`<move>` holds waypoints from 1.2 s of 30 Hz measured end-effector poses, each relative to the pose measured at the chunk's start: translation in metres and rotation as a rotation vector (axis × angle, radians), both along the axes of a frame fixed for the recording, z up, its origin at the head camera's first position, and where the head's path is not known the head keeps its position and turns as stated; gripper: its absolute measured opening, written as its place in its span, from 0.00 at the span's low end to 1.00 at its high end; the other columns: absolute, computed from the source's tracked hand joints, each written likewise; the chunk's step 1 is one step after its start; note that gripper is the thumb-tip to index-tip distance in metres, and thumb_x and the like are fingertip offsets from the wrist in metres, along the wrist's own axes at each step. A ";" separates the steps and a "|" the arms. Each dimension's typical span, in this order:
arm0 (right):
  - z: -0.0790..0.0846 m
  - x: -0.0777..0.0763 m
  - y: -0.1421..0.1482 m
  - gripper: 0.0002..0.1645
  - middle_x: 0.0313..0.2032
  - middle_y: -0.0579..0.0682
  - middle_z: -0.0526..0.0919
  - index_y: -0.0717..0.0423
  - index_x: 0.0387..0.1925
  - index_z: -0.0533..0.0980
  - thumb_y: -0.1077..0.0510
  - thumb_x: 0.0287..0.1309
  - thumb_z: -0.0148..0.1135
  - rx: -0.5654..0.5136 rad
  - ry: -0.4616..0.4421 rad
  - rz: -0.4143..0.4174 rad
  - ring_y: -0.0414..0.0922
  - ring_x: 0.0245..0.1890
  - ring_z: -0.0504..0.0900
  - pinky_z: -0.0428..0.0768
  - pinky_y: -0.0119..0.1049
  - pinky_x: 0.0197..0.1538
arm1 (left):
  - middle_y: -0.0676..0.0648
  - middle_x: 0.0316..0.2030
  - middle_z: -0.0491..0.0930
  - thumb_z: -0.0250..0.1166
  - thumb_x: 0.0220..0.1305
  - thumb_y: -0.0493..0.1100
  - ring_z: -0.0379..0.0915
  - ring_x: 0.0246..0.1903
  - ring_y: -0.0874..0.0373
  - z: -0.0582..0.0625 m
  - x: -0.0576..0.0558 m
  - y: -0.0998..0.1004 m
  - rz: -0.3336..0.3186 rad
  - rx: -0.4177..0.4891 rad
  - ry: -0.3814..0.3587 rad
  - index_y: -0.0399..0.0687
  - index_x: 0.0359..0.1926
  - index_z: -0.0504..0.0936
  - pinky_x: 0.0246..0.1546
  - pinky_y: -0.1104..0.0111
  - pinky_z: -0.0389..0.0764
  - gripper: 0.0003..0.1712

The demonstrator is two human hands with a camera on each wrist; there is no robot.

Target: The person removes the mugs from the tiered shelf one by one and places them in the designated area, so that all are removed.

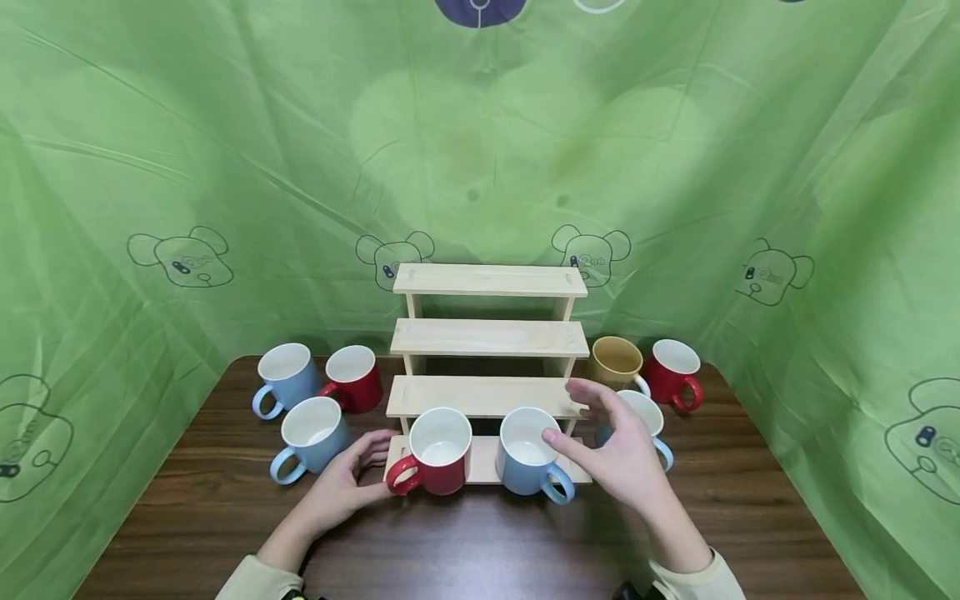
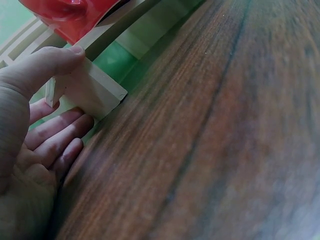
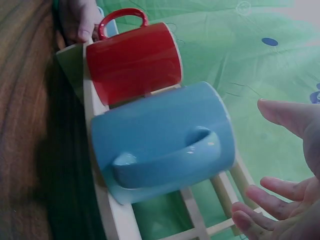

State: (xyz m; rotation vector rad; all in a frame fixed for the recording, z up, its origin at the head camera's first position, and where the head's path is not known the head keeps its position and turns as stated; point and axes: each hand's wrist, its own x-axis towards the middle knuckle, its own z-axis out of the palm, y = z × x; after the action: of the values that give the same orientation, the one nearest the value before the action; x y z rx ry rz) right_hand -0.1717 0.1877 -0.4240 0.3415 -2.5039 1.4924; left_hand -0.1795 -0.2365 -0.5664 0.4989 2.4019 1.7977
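Observation:
On the lowest step of a pale wooden stepped rack (image 1: 483,396) stand a red mug (image 1: 440,454) and a light blue mug (image 1: 528,454), both upright with white insides. My left hand (image 1: 352,477) holds the left end of that step. In the left wrist view its thumb (image 2: 67,59) lies at the front edge of the board, with the fingers bent by the side panel (image 2: 97,90). Beside the blue mug, my right hand (image 1: 618,446) is spread with the thumb apart from the fingers. The right wrist view shows a gap between this hand and the blue mug (image 3: 165,145).
Left of the rack stand two blue mugs (image 1: 288,379) (image 1: 315,433) and a red mug (image 1: 354,379). On the right are a yellow mug (image 1: 615,360), a red mug (image 1: 672,372) and a partly hidden blue-handled mug (image 1: 643,412). Green cloth (image 1: 480,150) hangs around the dark wooden table (image 1: 450,550).

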 end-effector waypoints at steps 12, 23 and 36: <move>-0.013 0.000 -0.013 0.50 0.61 0.48 0.87 0.58 0.70 0.77 0.49 0.49 0.91 0.053 0.041 0.145 0.47 0.57 0.86 0.85 0.54 0.60 | 0.47 0.65 0.84 0.83 0.62 0.41 0.81 0.63 0.57 0.000 0.000 -0.001 0.003 -0.007 0.003 0.51 0.74 0.74 0.65 0.73 0.78 0.42; -0.018 0.002 -0.016 0.53 0.61 0.44 0.86 0.51 0.71 0.77 0.42 0.46 0.92 0.102 -0.006 0.128 0.43 0.55 0.87 0.86 0.48 0.60 | 0.47 0.65 0.84 0.83 0.63 0.42 0.81 0.63 0.56 -0.001 -0.001 -0.001 0.003 -0.014 -0.001 0.52 0.74 0.74 0.65 0.72 0.78 0.42; -0.022 0.000 -0.018 0.59 0.62 0.41 0.84 0.50 0.73 0.76 0.39 0.40 0.94 0.125 -0.029 0.142 0.42 0.58 0.85 0.86 0.45 0.62 | 0.46 0.64 0.84 0.83 0.63 0.42 0.81 0.63 0.55 -0.001 -0.001 -0.001 0.003 -0.016 0.004 0.50 0.74 0.74 0.65 0.71 0.78 0.42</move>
State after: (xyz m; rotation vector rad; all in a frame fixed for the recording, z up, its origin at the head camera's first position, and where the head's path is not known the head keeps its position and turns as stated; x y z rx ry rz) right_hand -0.1720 0.1701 -0.4455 0.5326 -2.6525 1.4010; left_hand -0.1808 -0.2370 -0.5673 0.4974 2.4194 1.7784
